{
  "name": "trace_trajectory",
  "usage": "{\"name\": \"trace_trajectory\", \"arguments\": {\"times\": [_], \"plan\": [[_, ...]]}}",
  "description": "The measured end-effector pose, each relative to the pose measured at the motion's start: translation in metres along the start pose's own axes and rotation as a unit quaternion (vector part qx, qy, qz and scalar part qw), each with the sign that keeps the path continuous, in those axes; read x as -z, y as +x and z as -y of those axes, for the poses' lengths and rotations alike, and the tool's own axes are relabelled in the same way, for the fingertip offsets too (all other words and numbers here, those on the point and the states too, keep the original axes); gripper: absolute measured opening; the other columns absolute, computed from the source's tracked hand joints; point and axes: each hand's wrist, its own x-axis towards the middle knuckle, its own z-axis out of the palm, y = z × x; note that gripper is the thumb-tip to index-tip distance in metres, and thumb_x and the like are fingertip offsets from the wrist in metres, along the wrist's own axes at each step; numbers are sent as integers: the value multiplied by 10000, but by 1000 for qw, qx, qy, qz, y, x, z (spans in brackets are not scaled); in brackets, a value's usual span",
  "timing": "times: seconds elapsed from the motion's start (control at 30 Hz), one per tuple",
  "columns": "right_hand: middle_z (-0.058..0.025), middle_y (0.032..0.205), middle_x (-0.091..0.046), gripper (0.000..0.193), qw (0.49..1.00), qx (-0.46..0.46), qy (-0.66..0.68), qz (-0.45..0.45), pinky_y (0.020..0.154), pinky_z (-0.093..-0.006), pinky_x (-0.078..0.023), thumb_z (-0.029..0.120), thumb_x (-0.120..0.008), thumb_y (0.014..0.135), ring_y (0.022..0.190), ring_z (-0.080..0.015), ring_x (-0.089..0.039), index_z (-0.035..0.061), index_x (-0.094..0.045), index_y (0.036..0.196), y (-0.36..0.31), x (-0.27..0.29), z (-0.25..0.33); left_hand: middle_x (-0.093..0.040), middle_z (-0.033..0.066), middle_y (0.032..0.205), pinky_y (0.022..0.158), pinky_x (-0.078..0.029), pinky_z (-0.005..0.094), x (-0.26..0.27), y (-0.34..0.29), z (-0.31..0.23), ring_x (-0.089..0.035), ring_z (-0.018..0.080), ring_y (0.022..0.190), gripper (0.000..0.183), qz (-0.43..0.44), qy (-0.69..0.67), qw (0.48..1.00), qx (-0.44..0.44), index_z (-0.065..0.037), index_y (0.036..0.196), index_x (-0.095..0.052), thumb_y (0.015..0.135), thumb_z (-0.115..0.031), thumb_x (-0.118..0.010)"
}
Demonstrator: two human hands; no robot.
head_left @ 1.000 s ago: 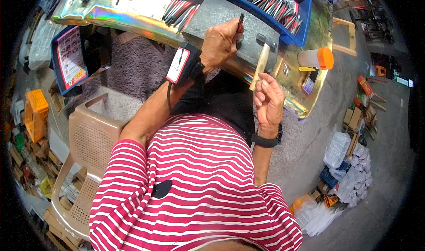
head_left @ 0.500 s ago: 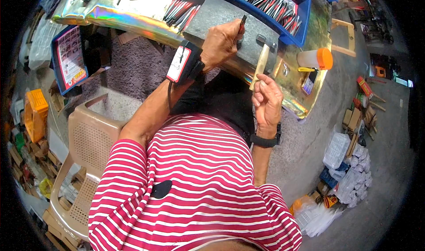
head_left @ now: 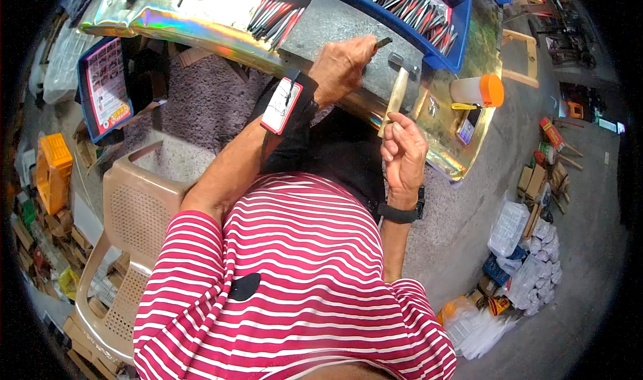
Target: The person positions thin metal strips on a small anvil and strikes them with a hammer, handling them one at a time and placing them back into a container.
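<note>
My left hand [head_left: 343,66] is closed on a thin black and red piece [head_left: 383,43], whose dark tip pokes out past the fingers. It sits over the near edge of a grey slab [head_left: 328,20] on the table. My right hand [head_left: 405,149] grips the lower end of a hammer [head_left: 396,96] with a pale wooden handle. The hammer's small dark head is at the slab's right part; whether it touches the slab I cannot tell. Behind the slab, a blue bin [head_left: 462,22] holds many similar thin black and red pieces. More of them lie in a pile [head_left: 273,18] to its left.
A clear jar with an orange lid [head_left: 491,89] and a phone-like device [head_left: 467,127] sit on the shiny gold table cover [head_left: 201,37] at right. A beige plastic chair [head_left: 140,206] stands to my left. Bagged goods [head_left: 532,273] lie on the floor at right.
My left hand has shifted slightly right and turned, so the piece's tip now points right instead of up. The right hand and hammer have barely moved.
</note>
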Motion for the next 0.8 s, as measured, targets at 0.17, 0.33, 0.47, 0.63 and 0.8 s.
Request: {"name": "trace_trajectory", "arguments": {"times": [0.17,0.33,0.47,0.63,0.8], "plan": [[-49,679,-483,178,1000,-1,2,2,385,-154,-312,61,-514,803,477,-42,-374,-16,-512,963,1,1,-1,-521,147,716,547,-429,369,2,0,-3,-532,354,675,192,33,7,997,63,-49,818,-440,663,43,-506],[-47,670,-488,181,1000,6,-10,-13,381,-153,-314,61,-518,801,474,-42,-379,-21,-510,962,2,-1,-1,-528,147,702,536,-435,372,0,0,1,-543,340,646,166,29,16,999,41,-40,811,-429,681,30,-504],[-45,664,-490,182,1000,9,-12,-17,379,-154,-317,60,-517,802,473,-43,-384,-23,-509,964,4,-1,-1,-531,148,692,521,-440,376,-3,-1,4,-551,328,612,163,20,21,999,19,-34,813,-415,690,26,-502],[-49,691,-484,229,999,32,-34,-21,402,-150,-320,48,-505,805,489,-43,-397,-48,-476,1011,5,-2,0,-529,140,708,541,-441,367,-1,-1,0,-547,329,643,203,10,15,1000,23,-36,831,-424,666,48,-507],[-54,683,-491,227,997,52,-50,-40,395,-152,-316,47,-518,799,477,-43,-393,-48,-481,1002,8,-1,-2,-535,136,736,568,-444,360,-2,-2,1,-545,332,686,257,22,10,999,42,-34,863,-433,643,70,-516]]}}
